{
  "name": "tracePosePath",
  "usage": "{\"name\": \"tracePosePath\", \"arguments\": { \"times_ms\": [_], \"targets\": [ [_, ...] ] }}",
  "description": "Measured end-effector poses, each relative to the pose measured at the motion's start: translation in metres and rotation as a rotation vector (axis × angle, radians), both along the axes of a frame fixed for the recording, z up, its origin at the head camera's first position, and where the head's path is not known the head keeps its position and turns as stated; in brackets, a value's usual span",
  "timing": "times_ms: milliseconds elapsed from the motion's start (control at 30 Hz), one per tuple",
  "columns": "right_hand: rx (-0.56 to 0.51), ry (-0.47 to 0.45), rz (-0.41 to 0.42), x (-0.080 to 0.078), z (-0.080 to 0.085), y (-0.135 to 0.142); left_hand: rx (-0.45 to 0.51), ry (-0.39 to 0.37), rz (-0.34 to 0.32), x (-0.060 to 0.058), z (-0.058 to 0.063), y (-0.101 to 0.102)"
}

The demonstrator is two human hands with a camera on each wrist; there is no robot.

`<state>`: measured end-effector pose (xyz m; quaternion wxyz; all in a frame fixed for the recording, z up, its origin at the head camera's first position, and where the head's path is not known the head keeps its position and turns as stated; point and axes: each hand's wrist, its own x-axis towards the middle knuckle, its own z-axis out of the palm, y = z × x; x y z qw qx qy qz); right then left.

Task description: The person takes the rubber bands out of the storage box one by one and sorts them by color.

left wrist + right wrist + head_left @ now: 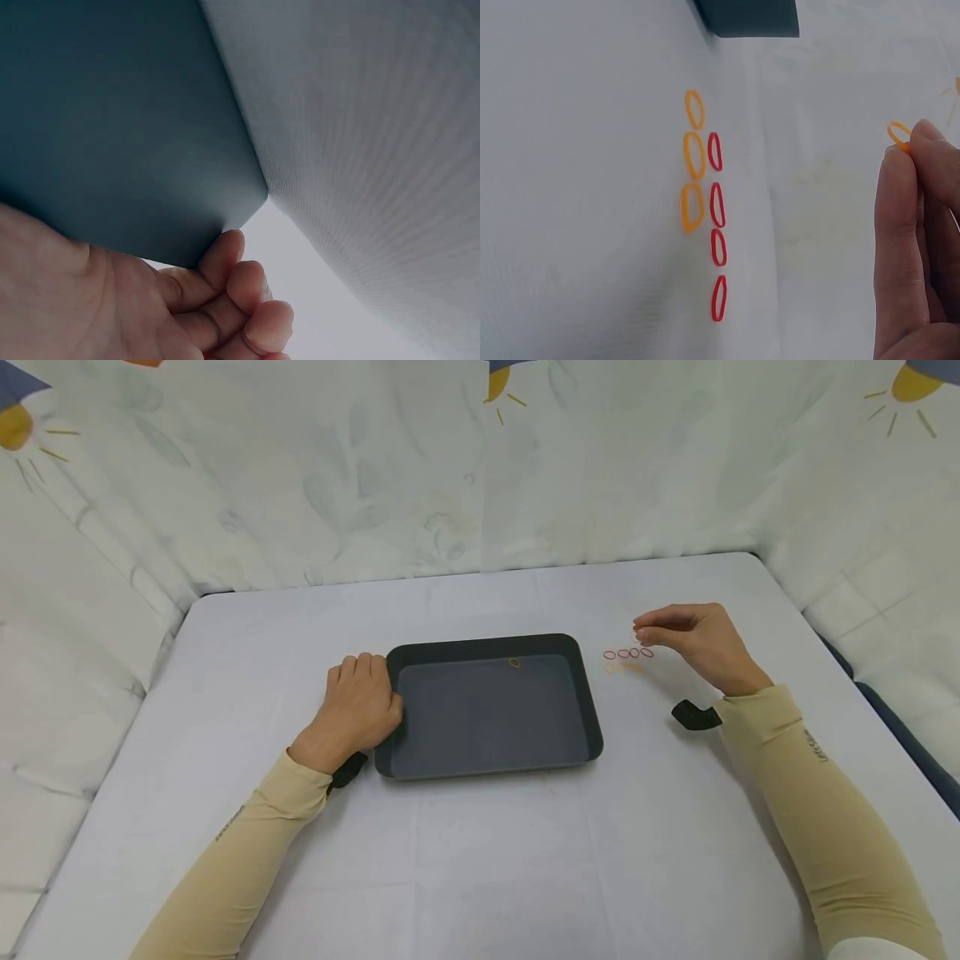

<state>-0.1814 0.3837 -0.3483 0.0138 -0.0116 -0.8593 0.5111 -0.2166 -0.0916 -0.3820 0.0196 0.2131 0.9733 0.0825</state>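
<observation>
My left hand [358, 702] grips the left wall of a dark grey rectangular tray [487, 727], thumb over the rim. In the left wrist view, fingertips [246, 279] curl at the tray's corner. To the right of the tray, my right hand [701, 645] is raised above the table, pinching a small orange rubber band [891, 133] between thumb and fingertips. Below it on the cloth lie a row of several red rubber bands [712, 204] and, alongside, three orange rubber bands [688, 157]. Another orange band [514, 663] lies inside the tray near its far wall.
A white cloth covers the table [495, 860]. Pale patterned curtains [420, 485] hang close behind and at both sides. A black strap end [696, 716] juts from the right wrist, and a similar one [348, 770] from the left, beside the tray.
</observation>
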Motion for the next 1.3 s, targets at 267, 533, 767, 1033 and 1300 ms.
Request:
{"name": "tracePosePath", "arguments": {
  "times_ms": [267, 533, 767, 1033, 1300],
  "targets": [
    [0.032, -0.029, -0.022, 0.0, -0.006, 0.007, -0.001, 0.001, -0.002, 0.0, 0.0, 0.0],
    [0.124, -0.135, -0.047, -0.001, -0.008, 0.015, -0.001, -0.015, -0.005, -0.001, 0.003, 0.001],
    [0.223, -0.213, -0.039, -0.002, -0.014, 0.022, 0.005, -0.012, -0.004, -0.001, 0.001, 0.0],
    [0.298, -0.235, -0.023, -0.002, -0.015, 0.024, 0.003, -0.023, -0.004, -0.002, 0.001, 0.002],
    [0.402, -0.215, 0.005, -0.004, -0.015, 0.02, -0.003, -0.036, -0.002, -0.003, 0.002, 0.002]
  ]
}}
